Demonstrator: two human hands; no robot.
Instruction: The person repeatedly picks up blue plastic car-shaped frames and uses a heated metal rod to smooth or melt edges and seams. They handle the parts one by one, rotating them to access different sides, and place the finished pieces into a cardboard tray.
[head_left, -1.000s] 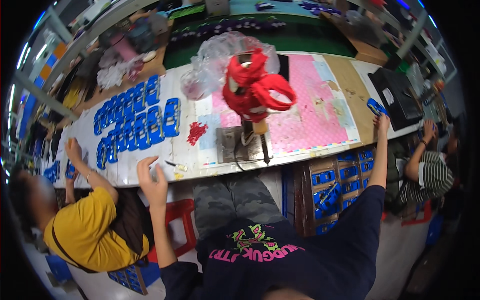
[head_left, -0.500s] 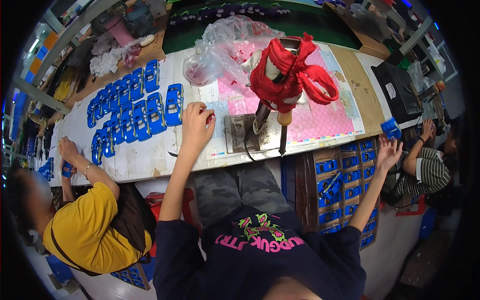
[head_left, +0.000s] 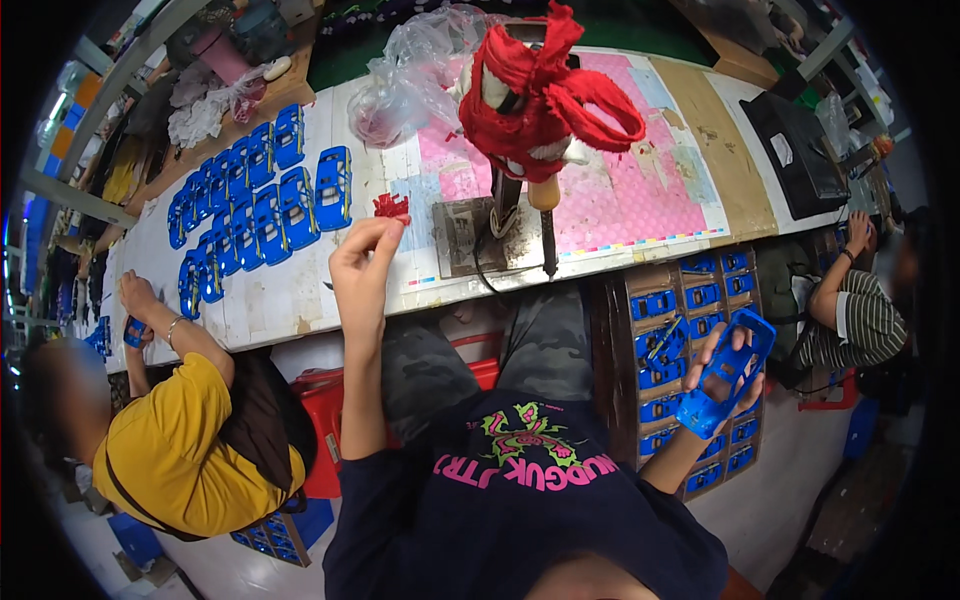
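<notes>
My left hand (head_left: pixel 362 270) is raised at the bench's front edge, its thumb and fingers pinched on a small red plastic piece (head_left: pixel 392 207) with a jagged outline. Over on the right, lower than the bench top, my right hand (head_left: pixel 742 392) grips a blue toy car body shell (head_left: pixel 722 378). Openings show through the shell, and my fingers wrap its sides from beneath. Between and beyond my hands stands a soldering-iron-like tool (head_left: pixel 545 215) with a wooden handle, pointing down beside a metal plate (head_left: pixel 460 240). Red cloth (head_left: pixel 520 110) is wrapped around its upper part.
Blue toy cars (head_left: pixel 265 225) stand in two rows on the bench's left. A tray (head_left: pixel 665 305) of blue car bodies lies below the bench at right. Plastic bags (head_left: pixel 400 85) lie behind. A co-worker in yellow (head_left: pixel 190 430) sits left, another in stripes (head_left: pixel 865 325) right.
My right hand has come down and inward from the far right, now gripping the blue shell. My left hand has drawn back toward me, the red piece showing at its fingertips. The view has shifted.
</notes>
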